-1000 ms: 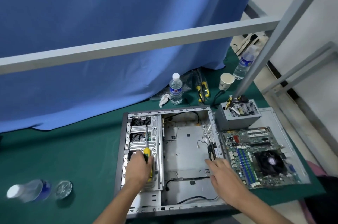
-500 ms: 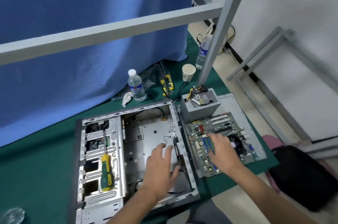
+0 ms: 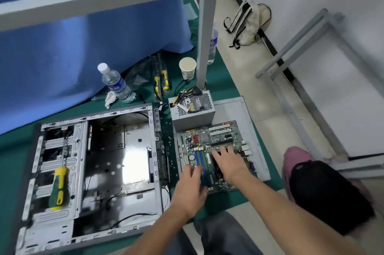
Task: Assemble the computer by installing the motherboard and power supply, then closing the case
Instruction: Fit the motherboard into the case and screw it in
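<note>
Head cam, the only view: both hands are over the motherboard (image 3: pixel 216 152), which lies on the removed side panel (image 3: pixel 245 117) near the desk's right edge. Left hand (image 3: pixel 190 189) has its fingers spread at the near-left part of the board by the blue RAM slots; right hand (image 3: pixel 231 162) rests flat with straight fingers across the middle. Neither is actually gripping yet, so my guess is they're lining up to lift it by the edges. Power supply (image 3: pixel 192 112) stands just behind the board, touching or nearly so, cables bunched on top. Open case (image 3: pixel 97 163) lies flat alongside to the left, main bay holding only loose cables, ready for the board. A green-and-yellow screwdriver (image 3: pixel 58 186) is parked on its drive cage, handy for later.
</note>
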{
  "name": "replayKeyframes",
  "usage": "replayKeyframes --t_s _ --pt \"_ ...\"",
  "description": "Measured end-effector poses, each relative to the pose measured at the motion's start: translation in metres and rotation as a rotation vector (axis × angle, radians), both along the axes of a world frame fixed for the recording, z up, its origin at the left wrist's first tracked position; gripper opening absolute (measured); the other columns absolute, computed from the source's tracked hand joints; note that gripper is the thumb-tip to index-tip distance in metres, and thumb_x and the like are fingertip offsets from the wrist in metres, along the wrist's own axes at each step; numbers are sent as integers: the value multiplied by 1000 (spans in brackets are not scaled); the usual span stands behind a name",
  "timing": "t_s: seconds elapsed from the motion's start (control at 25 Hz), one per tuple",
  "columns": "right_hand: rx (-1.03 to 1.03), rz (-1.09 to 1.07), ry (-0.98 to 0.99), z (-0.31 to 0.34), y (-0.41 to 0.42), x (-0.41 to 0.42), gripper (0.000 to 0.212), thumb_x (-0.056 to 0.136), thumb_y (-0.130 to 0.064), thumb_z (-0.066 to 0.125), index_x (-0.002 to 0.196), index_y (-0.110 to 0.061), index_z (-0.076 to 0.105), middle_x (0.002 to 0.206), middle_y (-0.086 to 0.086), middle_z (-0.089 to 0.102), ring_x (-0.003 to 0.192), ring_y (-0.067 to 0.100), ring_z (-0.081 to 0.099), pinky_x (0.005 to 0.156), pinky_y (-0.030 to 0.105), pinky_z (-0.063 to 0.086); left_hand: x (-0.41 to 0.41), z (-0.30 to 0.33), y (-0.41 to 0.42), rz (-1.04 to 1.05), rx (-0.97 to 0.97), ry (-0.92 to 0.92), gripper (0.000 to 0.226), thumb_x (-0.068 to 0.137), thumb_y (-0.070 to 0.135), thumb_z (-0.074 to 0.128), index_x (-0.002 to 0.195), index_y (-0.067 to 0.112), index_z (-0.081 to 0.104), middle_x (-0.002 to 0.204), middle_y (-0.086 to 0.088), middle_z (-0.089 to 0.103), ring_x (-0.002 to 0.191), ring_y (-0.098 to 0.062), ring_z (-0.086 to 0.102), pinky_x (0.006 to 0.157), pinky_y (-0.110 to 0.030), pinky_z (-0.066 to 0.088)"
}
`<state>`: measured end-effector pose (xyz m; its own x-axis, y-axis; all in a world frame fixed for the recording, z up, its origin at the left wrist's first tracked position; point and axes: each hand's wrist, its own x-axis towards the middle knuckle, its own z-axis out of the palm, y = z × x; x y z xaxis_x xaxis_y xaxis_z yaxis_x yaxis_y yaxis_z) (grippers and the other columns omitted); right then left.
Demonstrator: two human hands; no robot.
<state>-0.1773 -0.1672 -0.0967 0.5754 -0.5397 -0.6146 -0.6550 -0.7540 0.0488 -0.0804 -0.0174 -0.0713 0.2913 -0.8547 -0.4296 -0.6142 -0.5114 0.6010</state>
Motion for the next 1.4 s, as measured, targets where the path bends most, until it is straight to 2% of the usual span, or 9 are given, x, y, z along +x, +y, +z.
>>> replayKeyframes --t_s 0.12,0.28,0.48,0.64,0.88,1.0,1.12,1.24,1.4 --pt "69 7 -38 9 -11 -7 90 73 -9 80 145 -22 27 141 10 37 131 30 34 94 41 51 2 3 -6 240 100 128 65 96 26 62 152 21 29 146 1 31 120 -9 45 107 -14 28" --pt "319 -85 -203 50 -44 -28 97 63 -19 84 146 -25 34 122 0 46 116 22 42 94 39 49 14 15 -21 493 180 222 81 96 43 59 156 12 15 159 -11 20 142 -28 34 117 -41 27" --pt "576 -255 -333 104 -70 -57 103 55 -25 88 145 -34 38 123 -14 47 111 10 52 87 18 44 15 42 -39 765 128 945 72 82 56 63 141 18 48 147 -8 48 130 -30 48 114 -52 34" --pt "645 -347 -368 128 -65 -63 103 58 -19 89 145 -36 37 127 -17 48 110 2 54 82 10 44 7 61 -43 826 126 902 63 97 50 56 146 12 41 147 -7 48 130 -35 49 112 -57 35" --pt "529 -294 -434 166 -32 -35 98 57 -32 90 140 -44 39 121 -26 44 106 -10 50 76 0 42 45 82 -14 768 85 908 50 95 47 59 129 11 56 131 -8 62 121 -39 57 105 -62 41" --pt "423 -200 -443 183 -3 -3 94 54 -49 87 134 -51 39 119 -26 45 111 -3 48 91 9 43 81 87 14 727 58 967 34 98 38 59 117 10 63 112 -10 73 104 -39 68 94 -60 52" --pt "325 -129 -431 194 28 36 108 54 -61 81 147 -42 31 124 -20 41 121 4 36 103 27 39 123 89 44 698 24 1005 29 96 33 62 114 11 63 105 -14 74 100 -39 69 85 -55 57" --pt "235 -43 -449 200 61 83 108 56 -60 77 149 -40 26 118 -17 37 116 8 29 99 32 40 173 90 70 651 -31 914 46 93 34 66 134 16 53 111 -9 73 96 -24 68 77 -36 53" --pt "193 7 -491 202 95 127 102 61 -45 79 148 -43 25 114 -18 31 109 6 25 91 29 37 209 91 93 682 -88 911 61 94 34 66 146 21 38 113 -7 72 91 -17 66 83 -35 52"
